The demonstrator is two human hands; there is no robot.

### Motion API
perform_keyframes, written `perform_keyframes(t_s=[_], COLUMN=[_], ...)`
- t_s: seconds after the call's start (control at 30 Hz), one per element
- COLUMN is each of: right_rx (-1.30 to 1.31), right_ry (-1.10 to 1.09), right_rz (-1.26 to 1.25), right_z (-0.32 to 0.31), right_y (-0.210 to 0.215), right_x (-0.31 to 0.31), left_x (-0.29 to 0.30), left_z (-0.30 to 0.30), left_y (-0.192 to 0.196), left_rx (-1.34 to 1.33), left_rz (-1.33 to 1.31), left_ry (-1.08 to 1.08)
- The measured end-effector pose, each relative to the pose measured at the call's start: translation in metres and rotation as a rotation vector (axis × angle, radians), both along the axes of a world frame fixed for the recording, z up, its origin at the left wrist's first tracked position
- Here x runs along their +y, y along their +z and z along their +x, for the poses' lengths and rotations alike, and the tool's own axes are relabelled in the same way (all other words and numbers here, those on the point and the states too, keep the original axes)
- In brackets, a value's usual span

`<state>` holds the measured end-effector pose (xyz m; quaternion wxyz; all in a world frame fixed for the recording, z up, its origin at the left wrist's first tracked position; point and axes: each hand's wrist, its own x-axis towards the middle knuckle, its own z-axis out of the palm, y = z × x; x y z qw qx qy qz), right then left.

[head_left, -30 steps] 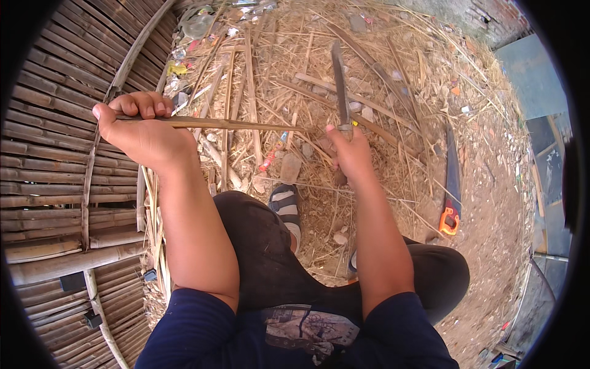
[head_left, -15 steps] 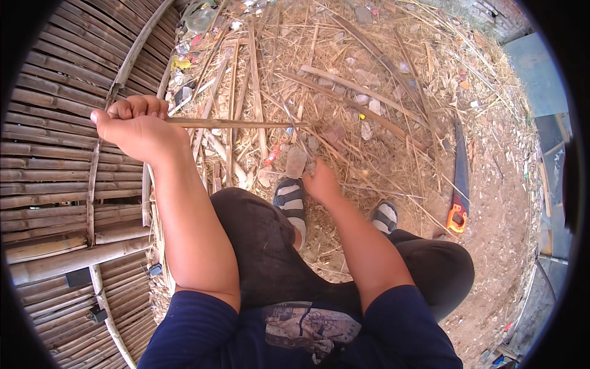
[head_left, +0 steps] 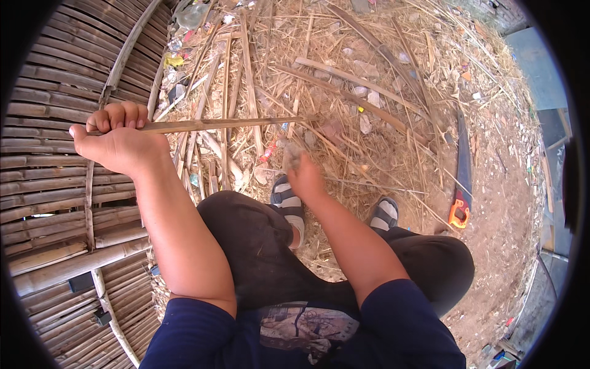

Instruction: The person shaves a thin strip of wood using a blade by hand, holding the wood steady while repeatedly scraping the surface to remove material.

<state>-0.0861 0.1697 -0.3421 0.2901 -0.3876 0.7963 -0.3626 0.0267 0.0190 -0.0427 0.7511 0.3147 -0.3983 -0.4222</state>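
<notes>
My left hand (head_left: 117, 128) is wrapped around the near end of a long, thin bamboo strip (head_left: 221, 123), raised at the left beside the slatted wall. The strip points right across the littered ground, and its far tip blurs into the straw. Below that tip, my right hand (head_left: 307, 178) is closed, with its fingers curled and somewhat smeared by motion. What it grips is hidden. A greyish stone (head_left: 293, 154) shows right at its fingers; I cannot tell whether the hand touches it. My sandalled left foot (head_left: 286, 200) is just below this hand.
A handsaw (head_left: 462, 166) with an orange handle (head_left: 459, 213) lies on the dirt at right. Several bamboo strips (head_left: 362, 80) lie among straw and rubbish ahead. A bamboo slat wall (head_left: 49, 178) stands close on the left. Grey-blue panels (head_left: 541, 74) line the far right.
My left hand has shifted left and slightly down with the bamboo strip. The right hand has moved a little left and up, closer to the stone.
</notes>
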Motion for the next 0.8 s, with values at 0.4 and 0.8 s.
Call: perform_keyframes(t_s=[0.4, 0.8], right_rx=[0.030, -0.007], right_ry=[0.135, -0.011], right_rz=[-0.180, 0.100], right_z=[0.008, -0.012], right_y=[0.051, 0.011], right_x=[-0.007, 0.006], left_x=[0.000, -0.016], left_z=[-0.005, 0.008], left_y=[0.002, -0.003], left_rx=[0.027, 0.059], left_rz=[0.022, 0.068], left_ry=[0.071, 0.127])
